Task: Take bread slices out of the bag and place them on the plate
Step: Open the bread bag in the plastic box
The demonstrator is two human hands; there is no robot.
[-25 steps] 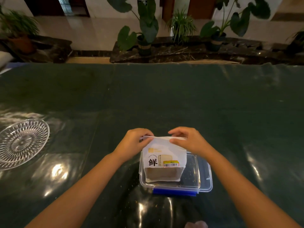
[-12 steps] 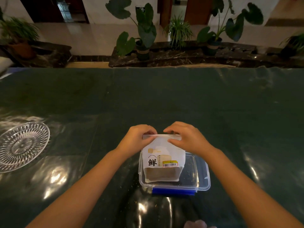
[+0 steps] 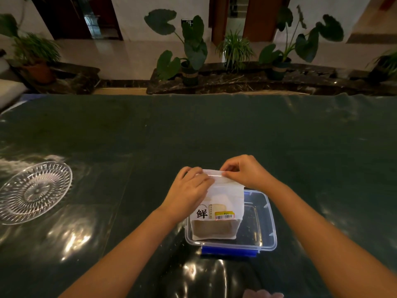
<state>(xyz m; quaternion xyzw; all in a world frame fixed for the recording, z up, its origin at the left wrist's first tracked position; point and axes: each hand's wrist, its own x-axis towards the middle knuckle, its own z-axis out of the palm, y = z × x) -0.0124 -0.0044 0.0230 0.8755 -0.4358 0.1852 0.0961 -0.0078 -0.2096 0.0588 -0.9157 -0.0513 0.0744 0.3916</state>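
Hands pinching the sealed top of the bread bag.

Your left hand (image 3: 189,191) and right hand (image 3: 247,171) both grip the clear zip strip along the top of the white paper bread bag with a black character and yellow barcode label (image 3: 219,203), fingers closed on it from either side. That bag stands upright in the clear plastic box with a blue latch (image 3: 265,229), leaning toward the box's 9 o'clock side. Brown bread shows through the bag's lower window. The round cut-glass plate (image 3: 34,191) sits bare at 9 o'clock from the box, well apart, on the dark green glossy table (image 3: 214,130). Leafy potted plants (image 3: 191,50) line a dark stone ledge at 12 o'clock beyond the table.
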